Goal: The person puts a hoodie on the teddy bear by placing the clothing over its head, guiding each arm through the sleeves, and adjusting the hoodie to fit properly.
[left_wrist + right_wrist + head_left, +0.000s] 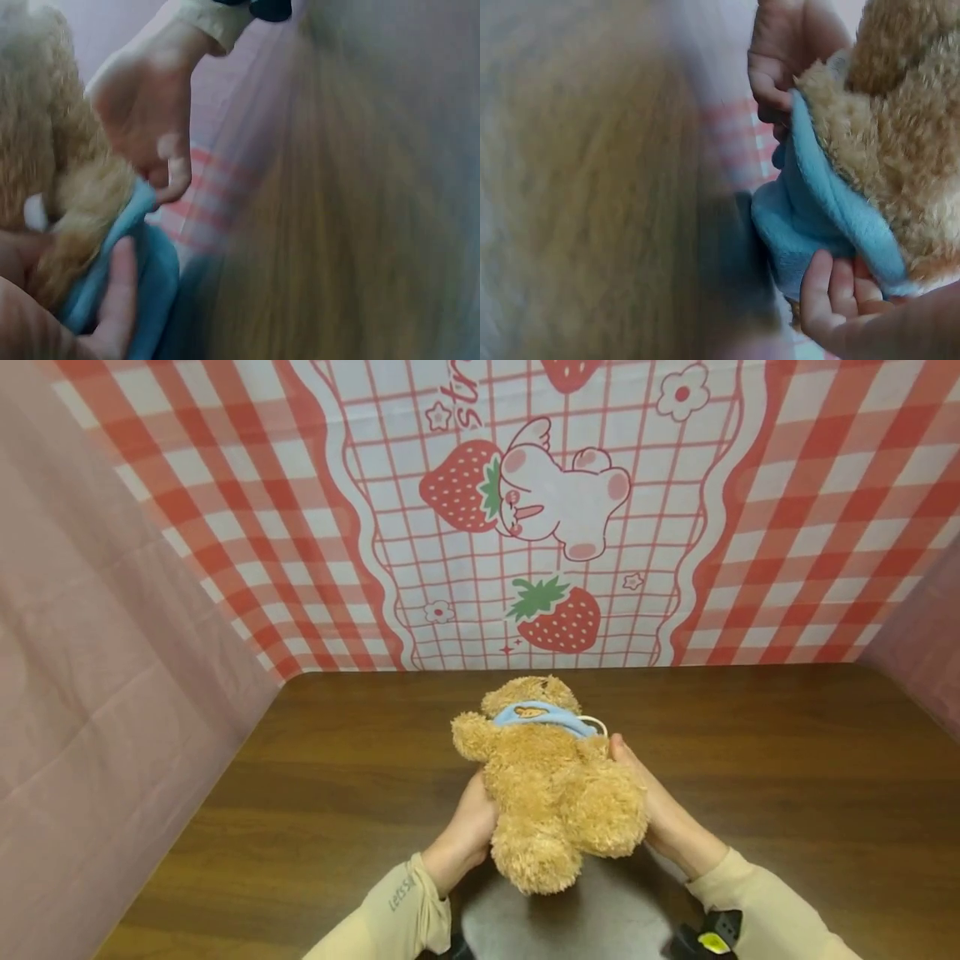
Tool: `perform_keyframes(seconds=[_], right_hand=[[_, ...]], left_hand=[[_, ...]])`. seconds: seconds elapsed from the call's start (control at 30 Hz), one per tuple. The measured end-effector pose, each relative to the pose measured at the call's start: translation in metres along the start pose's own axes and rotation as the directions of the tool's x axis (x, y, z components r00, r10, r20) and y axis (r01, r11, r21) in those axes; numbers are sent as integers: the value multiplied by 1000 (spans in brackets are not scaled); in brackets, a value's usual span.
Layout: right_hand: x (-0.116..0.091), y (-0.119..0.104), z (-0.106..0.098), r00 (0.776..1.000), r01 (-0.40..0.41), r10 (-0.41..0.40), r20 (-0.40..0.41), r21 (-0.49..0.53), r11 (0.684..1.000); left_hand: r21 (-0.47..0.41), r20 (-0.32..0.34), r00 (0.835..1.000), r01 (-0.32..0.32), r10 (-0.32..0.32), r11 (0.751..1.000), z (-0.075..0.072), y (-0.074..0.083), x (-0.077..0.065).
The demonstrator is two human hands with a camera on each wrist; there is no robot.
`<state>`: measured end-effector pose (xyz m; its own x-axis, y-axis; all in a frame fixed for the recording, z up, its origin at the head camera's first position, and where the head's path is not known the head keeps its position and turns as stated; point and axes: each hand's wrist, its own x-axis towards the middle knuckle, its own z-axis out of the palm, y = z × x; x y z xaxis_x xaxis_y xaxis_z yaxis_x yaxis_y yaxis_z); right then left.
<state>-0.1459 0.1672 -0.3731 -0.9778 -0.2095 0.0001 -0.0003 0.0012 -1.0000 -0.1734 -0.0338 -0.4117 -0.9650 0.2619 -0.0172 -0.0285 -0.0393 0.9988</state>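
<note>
A fluffy golden-brown teddy bear [532, 777] is held over the near middle of the table, its legs toward me. Light blue cloth [543, 714] with a small bear patch wraps its neck, and a white loop [596, 722] sticks out at its right. My left hand [468, 822] grips the bear's left side and my right hand [663, 806] its right side, thumb up. In the left wrist view the thumb [120, 289] lies on the blue cloth. The right wrist view has my right fingers [840, 289] curled at the cloth's edge. Fur hides most fingers in the head view.
The brown wooden table [337, 777] meets a red and white checked cloth backdrop [292, 527] with strawberry prints. A pink curtain [112, 652] hangs at the left side. Light long sleeves [390, 910] cover both forearms, and a dark strap [723, 927] shows at the right wrist.
</note>
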Motion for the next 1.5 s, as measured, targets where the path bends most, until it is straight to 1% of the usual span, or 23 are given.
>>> perform_keyframes(seconds=[0.03,0.1,0.13,0.17,0.27,0.33,0.37,0.4,0.47,0.5,0.53,0.6,0.67,0.73,0.77,0.83,0.9,0.97,1.03,1.17,1.27,1.4,1.5], right_hand=[[3,6,-5,999,32,-32,12,35,999],[6,15,-13,998,46,-48,28,85,995],[8,18,-17,999,44,-47,26,85,995],[9,19,-19,1000,16,-18,24,89,996],[10,17,-23,997,-71,71,-2,-9,997],[12,17,-24,996,-85,83,-17,-87,993],[13,18,-25,997,-82,80,-19,-101,992],[14,19,-26,997,-71,69,-26,-115,991],[15,22,-27,998,-44,39,-45,-134,990],[16,23,-27,998,-19,10,-59,-149,989],[17,24,-27,997,10,-22,-71,-166,986],[18,26,-26,990,93,-115,-87,-232,968],[19,26,-25,972,173,-212,-96,-314,933],[19,25,-24,950,225,-292,-115,-397,890],[19,24,-24,938,237,-321,-128,-438,867],[17,20,-22,914,235,-372,-160,-538,810],[15,17,-20,899,208,-401,-177,-633,746],[13,14,-18,898,190,-411,-158,-702,686],[12,13,-18,912,186,-393,-116,-739,648],[12,12,-21,950,223,-311,21,-744,630],[12,13,-25,968,231,-232,97,-703,673],[12,16,-27,972,231,-201,123,-664,711],[12,17,-25,964,256,-230,130,-673,694]], left_hand=[[20,31,999,8,-8,1000,-2,0,0],[78,119,993,17,-26,997,-7,-1,1],[109,169,985,26,-44,994,-10,-1,2],[154,217,974,33,-66,988,-13,0,2],[328,305,940,50,-156,943,-25,6,5],[367,330,922,75,-205,927,-33,12,7],[360,333,920,78,-206,930,-38,15,9],[333,321,925,89,-201,939,-42,17,11],[194,307,938,105,-162,975,-47,21,15],[119,297,945,105,-136,987,-49,22,17],[45,282,952,109,-117,993,-51,24,19],[-82,261,960,132,-107,988,-53,26,21],[-157,263,957,165,-120,974,-53,27,22],[-178,254,958,180,-132,967,-53,29,21],[-165,251,959,179,-134,970,-52,30,21],[-114,240,962,161,-130,980,-50,31,20],[-52,222,967,138,-124,989,-47,31,20],[27,206,971,122,-125,992,-45,29,19],[94,192,974,106,-122,990,-43,28,17],[192,196,974,77,-115,978,-43,26,16],[212,239,966,51,-102,976,-44,25,17],[247,266,960,16,-84,969,-42,24,18],[319,248,967,-23,-60,947,-40,24,18]])
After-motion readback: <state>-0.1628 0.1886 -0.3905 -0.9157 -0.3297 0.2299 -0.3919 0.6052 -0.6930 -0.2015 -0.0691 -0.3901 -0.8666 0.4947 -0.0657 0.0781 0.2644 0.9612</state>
